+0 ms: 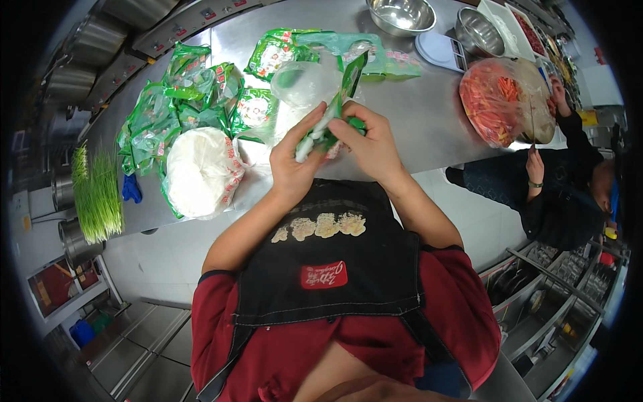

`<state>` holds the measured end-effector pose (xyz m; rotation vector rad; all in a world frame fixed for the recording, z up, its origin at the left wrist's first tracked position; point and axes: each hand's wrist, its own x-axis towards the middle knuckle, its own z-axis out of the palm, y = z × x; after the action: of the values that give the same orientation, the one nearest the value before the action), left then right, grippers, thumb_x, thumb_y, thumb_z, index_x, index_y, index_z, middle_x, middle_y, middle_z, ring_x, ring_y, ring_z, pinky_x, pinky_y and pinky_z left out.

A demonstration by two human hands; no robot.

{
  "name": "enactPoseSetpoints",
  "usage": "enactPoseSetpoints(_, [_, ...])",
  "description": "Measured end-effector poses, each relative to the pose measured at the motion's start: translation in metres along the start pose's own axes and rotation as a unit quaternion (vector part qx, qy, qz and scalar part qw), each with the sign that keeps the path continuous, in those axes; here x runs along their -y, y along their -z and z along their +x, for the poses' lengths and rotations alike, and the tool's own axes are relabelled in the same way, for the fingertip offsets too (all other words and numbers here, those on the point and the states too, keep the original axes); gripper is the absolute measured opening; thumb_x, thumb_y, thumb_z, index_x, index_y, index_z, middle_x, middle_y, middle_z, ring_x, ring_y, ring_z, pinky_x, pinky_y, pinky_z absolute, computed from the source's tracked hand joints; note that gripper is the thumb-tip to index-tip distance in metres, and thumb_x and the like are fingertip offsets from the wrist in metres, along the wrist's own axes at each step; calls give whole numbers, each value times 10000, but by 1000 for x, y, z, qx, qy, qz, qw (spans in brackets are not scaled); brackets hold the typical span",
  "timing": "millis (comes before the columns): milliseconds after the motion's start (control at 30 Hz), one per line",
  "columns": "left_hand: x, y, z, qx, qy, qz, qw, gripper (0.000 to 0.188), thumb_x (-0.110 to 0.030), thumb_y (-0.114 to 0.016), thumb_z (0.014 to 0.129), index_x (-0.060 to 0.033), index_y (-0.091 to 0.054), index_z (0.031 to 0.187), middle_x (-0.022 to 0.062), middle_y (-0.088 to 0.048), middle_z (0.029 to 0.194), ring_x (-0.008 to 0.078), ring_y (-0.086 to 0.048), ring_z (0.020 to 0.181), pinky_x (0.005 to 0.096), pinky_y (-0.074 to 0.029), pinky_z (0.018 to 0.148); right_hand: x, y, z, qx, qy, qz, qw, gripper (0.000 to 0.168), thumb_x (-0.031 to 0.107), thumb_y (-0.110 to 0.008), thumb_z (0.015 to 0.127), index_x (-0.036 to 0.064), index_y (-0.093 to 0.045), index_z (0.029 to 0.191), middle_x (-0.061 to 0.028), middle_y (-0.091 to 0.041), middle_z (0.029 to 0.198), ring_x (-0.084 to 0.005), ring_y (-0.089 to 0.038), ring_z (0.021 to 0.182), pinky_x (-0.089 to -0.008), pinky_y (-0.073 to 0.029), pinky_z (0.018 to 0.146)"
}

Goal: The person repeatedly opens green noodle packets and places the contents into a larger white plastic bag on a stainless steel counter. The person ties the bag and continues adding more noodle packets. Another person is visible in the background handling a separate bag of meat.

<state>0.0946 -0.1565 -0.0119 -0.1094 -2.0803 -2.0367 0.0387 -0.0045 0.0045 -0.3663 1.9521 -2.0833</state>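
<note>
Between my hands is a green-and-white plastic packet (353,75), part of it twisted into a white strand. My left hand (294,163) grips the lower left of the packet. With thumb and fingers, my right hand (374,143) pinches its green part on the other side; the fingers hide some of it. Just beyond them lies a clear plastic bag (304,83) with pale contents. Flat green printed packets (253,108) lie beside it. To the left, a large white bag (203,173) with red print bulges near the table edge.
Crumpled green bags (155,118), a blue glove (131,189) and green stalks (98,193) lie left on the steel table (417,125). A steel bowl (402,17), kitchen scale (439,50) and bagged orange-red food (487,103) stand right. A co-worker (557,191) holds a knife at a round board (536,100).
</note>
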Motion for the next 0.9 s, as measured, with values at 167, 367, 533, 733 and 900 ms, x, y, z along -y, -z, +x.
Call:
enactPoseSetpoints(167, [-7, 12, 7, 92, 85, -266, 956, 588, -193, -627, 864, 44, -404, 1355, 149, -513, 1317, 221, -467, 1245, 334, -364, 1040, -6, 5, -1, -26, -59, 77, 995, 156, 116, -612, 869, 0, -535, 796, -6, -568, 734, -53, -513, 694, -250, -418, 587])
enactPoseSetpoints(367, [-36, 45, 53, 268, 207, 56, 939, 462, -196, -561, 917, 37, -462, 1303, 103, -607, 1121, 136, -579, 984, 259, -459, 855, -15, 0, 3, 145, 148, -126, 970, 139, 99, -626, 817, 27, -525, 754, -15, -597, 761, -123, -572, 690, -272, -428, 600])
enactPoseSetpoints(533, [-24, 56, 53, 266, 196, 76, 941, 327, -147, -530, 915, 35, -549, 1187, 27, -630, 881, 71, -559, 801, 225, -464, 715, 14, -1, 4, -66, -149, 367, 916, 105, 148, -551, 842, 45, -568, 843, -52, -609, 752, -130, -586, 676, -271, -468, 604])
enactPoseSetpoints(733, [10, 48, 35, 79, 340, -169, 922, 392, -210, -583, 921, 33, -523, 1222, 65, -627, 1089, 117, -571, 952, 261, -466, 833, -15, 30, 12, 76, -70, 512, 853, 280, 192, -509, 850, -21, -579, 1016, -59, -608, 785, -105, -525, 555, -233, -427, 458])
enactPoseSetpoints(900, [11, 29, 57, 178, 230, 1, 957, 378, -221, -584, 917, 37, -532, 1189, 78, -644, 1031, 127, -589, 920, 280, -473, 815, -1, 42, 19, 81, -74, 202, 973, 179, 119, -641, 832, 27, -571, 968, 0, -533, 767, -53, -515, 580, -198, -408, 441])
